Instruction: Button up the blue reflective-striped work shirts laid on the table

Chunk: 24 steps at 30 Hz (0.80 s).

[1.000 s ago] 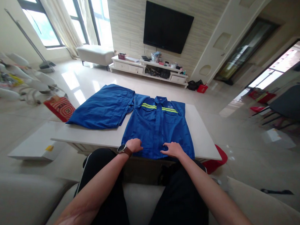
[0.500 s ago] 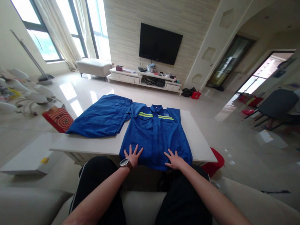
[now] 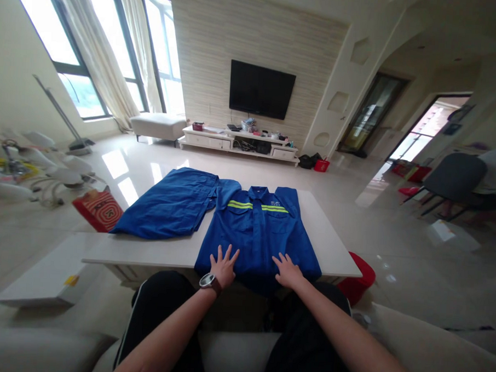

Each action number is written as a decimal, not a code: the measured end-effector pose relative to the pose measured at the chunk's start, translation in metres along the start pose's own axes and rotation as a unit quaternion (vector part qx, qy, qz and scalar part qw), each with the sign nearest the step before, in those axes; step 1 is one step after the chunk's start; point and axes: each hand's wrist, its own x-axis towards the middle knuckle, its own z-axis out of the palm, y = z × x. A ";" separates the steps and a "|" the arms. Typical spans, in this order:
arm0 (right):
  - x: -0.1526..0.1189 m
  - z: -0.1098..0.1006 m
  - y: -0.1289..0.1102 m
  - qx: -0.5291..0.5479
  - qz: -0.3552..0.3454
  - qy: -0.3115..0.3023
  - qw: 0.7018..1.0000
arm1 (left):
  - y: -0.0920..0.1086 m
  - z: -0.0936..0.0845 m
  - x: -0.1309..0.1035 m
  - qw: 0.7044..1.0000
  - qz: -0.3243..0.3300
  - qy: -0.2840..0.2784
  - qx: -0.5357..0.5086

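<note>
A blue work jacket [image 3: 262,230] with yellow-green stripes across its chest lies front up on the white table [image 3: 146,252], its collar at the far side. Its lower hem hangs over the near edge. My left hand [image 3: 223,267], with a watch on the wrist, rests on the jacket's lower left part, fingers spread. On the lower right part lies my right hand [image 3: 288,271], fingers apart and palm down. Neither hand grips the cloth. Left of the jacket is a second folded blue garment [image 3: 169,204], touching its sleeve.
A red patterned bag [image 3: 99,211] and a white box [image 3: 38,275] stand left of the table. Something red, perhaps a stool [image 3: 357,278], is at its right corner. Beyond are a TV cabinet [image 3: 209,140] and a television [image 3: 262,89]. A person sits far right by a grey chair [image 3: 454,170].
The view has tilted up slightly, so everything sits lower in the picture. Both hands stay spread on the jacket, whose lower edge now dips to a point in the middle.
</note>
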 end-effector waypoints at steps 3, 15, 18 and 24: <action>0.005 -0.002 -0.003 0.004 -0.019 -0.025 0.999 | -0.002 -0.003 -0.001 0.997 -0.020 -0.074 0.011; 0.027 0.001 -0.006 0.054 -0.047 0.008 0.997 | 0.015 -0.022 0.033 0.997 0.034 -0.062 -0.021; 0.034 -0.001 -0.004 0.069 -0.030 0.016 0.997 | 0.026 -0.012 0.034 0.996 -0.001 -0.087 -0.009; 0.045 -0.008 -0.009 0.097 -0.003 0.046 0.994 | 0.042 -0.014 0.015 0.999 0.008 -0.045 0.017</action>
